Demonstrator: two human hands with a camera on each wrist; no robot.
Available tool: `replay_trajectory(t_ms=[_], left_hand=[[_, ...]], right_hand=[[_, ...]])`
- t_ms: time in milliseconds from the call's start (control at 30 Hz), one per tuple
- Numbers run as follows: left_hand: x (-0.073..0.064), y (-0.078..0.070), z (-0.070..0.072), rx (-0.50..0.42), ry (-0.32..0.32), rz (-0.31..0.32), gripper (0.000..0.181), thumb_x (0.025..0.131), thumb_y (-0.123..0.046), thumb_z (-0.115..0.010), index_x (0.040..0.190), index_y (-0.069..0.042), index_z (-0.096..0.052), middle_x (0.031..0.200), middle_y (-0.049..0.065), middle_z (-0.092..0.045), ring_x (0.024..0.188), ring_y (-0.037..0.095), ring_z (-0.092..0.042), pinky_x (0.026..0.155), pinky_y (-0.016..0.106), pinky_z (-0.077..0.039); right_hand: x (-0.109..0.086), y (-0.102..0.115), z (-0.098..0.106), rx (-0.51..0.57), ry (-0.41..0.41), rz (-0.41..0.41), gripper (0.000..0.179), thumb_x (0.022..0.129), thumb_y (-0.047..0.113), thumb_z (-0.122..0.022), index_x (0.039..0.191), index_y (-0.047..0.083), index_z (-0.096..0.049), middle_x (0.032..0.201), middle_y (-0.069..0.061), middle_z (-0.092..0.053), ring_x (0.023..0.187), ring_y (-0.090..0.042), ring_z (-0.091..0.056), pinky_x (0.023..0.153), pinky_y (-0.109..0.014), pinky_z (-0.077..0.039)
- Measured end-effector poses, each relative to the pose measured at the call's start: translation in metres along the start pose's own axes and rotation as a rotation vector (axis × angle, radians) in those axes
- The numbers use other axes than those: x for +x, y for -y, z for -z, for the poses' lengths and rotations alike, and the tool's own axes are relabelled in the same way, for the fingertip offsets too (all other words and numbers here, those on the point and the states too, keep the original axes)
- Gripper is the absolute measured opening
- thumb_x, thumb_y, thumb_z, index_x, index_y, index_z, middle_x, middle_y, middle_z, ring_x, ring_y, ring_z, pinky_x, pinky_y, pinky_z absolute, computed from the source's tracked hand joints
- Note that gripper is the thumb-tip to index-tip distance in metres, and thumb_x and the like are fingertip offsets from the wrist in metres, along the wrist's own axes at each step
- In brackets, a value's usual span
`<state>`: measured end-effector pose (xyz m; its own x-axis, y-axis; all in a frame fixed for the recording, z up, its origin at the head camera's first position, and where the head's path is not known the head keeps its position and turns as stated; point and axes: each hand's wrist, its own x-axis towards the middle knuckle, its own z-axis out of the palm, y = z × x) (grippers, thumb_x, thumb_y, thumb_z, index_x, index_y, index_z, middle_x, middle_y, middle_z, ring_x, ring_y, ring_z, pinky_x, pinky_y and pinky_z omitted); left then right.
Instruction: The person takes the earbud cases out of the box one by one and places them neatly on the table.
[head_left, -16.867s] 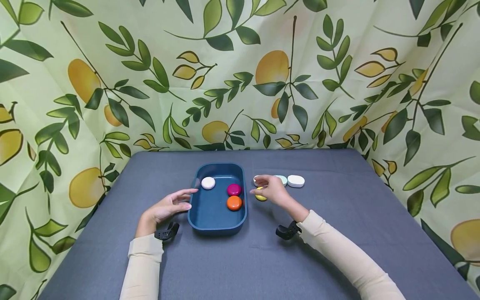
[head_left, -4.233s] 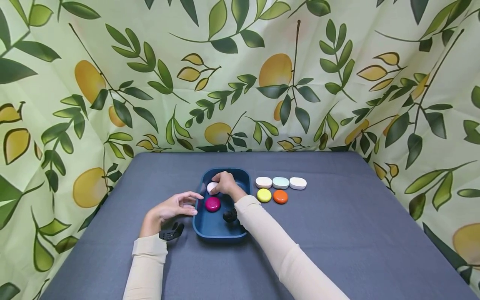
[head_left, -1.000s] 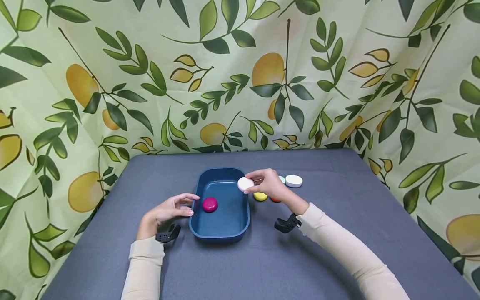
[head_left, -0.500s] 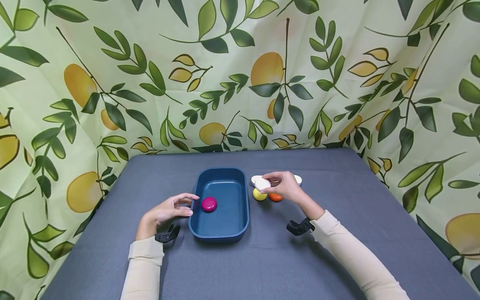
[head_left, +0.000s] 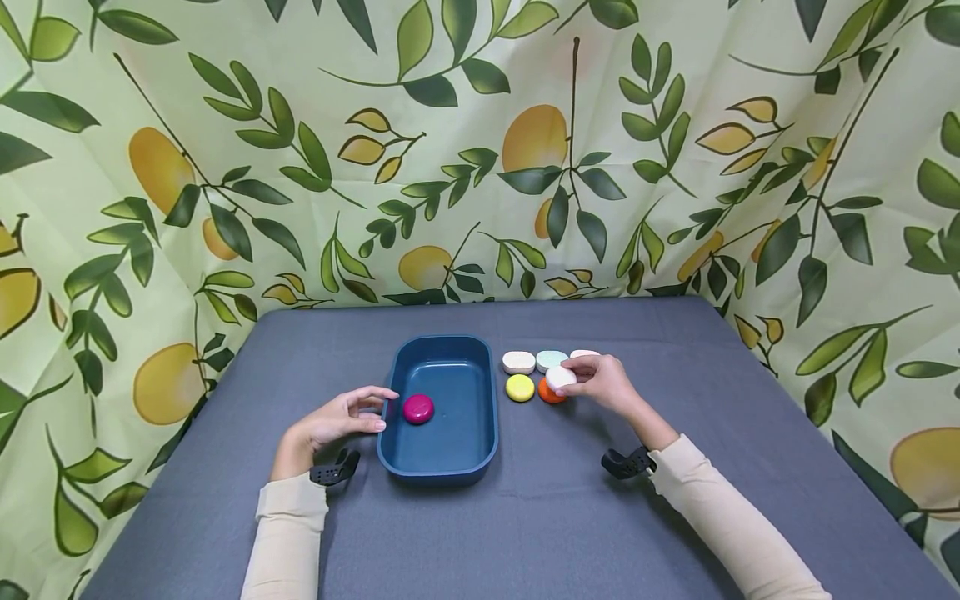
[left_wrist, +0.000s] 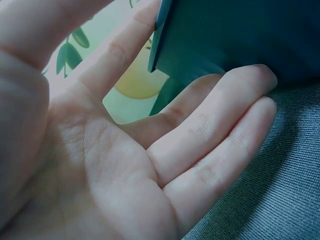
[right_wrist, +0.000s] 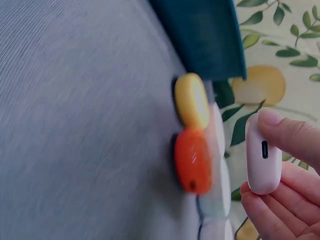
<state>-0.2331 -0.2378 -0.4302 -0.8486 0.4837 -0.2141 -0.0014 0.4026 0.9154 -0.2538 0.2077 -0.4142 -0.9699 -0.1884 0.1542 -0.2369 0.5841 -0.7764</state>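
Note:
My right hand [head_left: 611, 387] pinches a round white earbud case [head_left: 559, 378] between thumb and fingers, above the table. In the right wrist view a small charging port shows on the edge of the white case [right_wrist: 264, 152]. Below and behind it lie an orange case [head_left: 548, 393], partly covered, and a yellow case [head_left: 520, 387]. My left hand [head_left: 341, 422] rests with relaxed fingers against the left wall of a blue bin [head_left: 438, 477]; its fingers [left_wrist: 215, 125] touch the wall in the left wrist view. A magenta round case [head_left: 417, 408] lies inside the bin.
Behind the yellow and orange cases, a row holds a white oval case [head_left: 518, 362], a pale mint one [head_left: 551, 360] and another white one [head_left: 584, 353], partly hidden by the right hand. A leaf-patterned cloth [head_left: 465, 200] rises behind the grey table [head_left: 525, 533].
Orange and yellow cases now lie together right of the bin. The right hand has lifted the white case out of the bin and carried it right, over the orange one. The left hand stays put.

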Motion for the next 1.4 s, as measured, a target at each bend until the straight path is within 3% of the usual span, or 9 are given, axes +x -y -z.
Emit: replay_trajectory(t_ms=[300, 733, 1400], left_hand=[[0.0, 0.001, 0.0, 0.001, -0.002, 0.0, 0.057, 0.088, -0.021, -0.068, 0.138, -0.005, -0.046, 0.143, 0.028, -0.039, 0.13, 0.038, -0.042, 0.102, 0.054, -0.042], [0.0, -0.001, 0.0, -0.003, 0.0, 0.012, 0.058, 0.088, -0.023, -0.069, 0.138, -0.006, -0.047, 0.143, 0.028, -0.04, 0.128, 0.036, -0.045, 0.104, 0.056, -0.041], [-0.001, 0.001, 0.001, -0.031, 0.002, 0.018, 0.059, 0.088, -0.023, -0.07, 0.139, -0.005, -0.045, 0.145, 0.029, -0.038, 0.123, 0.032, -0.054, 0.108, 0.059, -0.038]], right_hand=[[-0.004, -0.029, 0.008, -0.041, -0.021, -0.052, 0.045, 0.07, 0.009, -0.084, 0.108, -0.011, -0.067, 0.104, -0.028, -0.071, 0.095, -0.034, -0.071, 0.07, -0.012, -0.05], [-0.002, -0.045, 0.01, -0.116, -0.023, -0.083, 0.048, 0.069, 0.01, -0.085, 0.109, -0.009, -0.068, 0.102, -0.027, -0.072, 0.093, -0.034, -0.071, 0.067, -0.015, -0.049], [-0.003, -0.041, 0.006, -0.159, -0.043, -0.087, 0.05, 0.068, 0.009, -0.085, 0.11, -0.011, -0.067, 0.103, -0.028, -0.071, 0.097, -0.038, -0.07, 0.074, -0.027, -0.055]])
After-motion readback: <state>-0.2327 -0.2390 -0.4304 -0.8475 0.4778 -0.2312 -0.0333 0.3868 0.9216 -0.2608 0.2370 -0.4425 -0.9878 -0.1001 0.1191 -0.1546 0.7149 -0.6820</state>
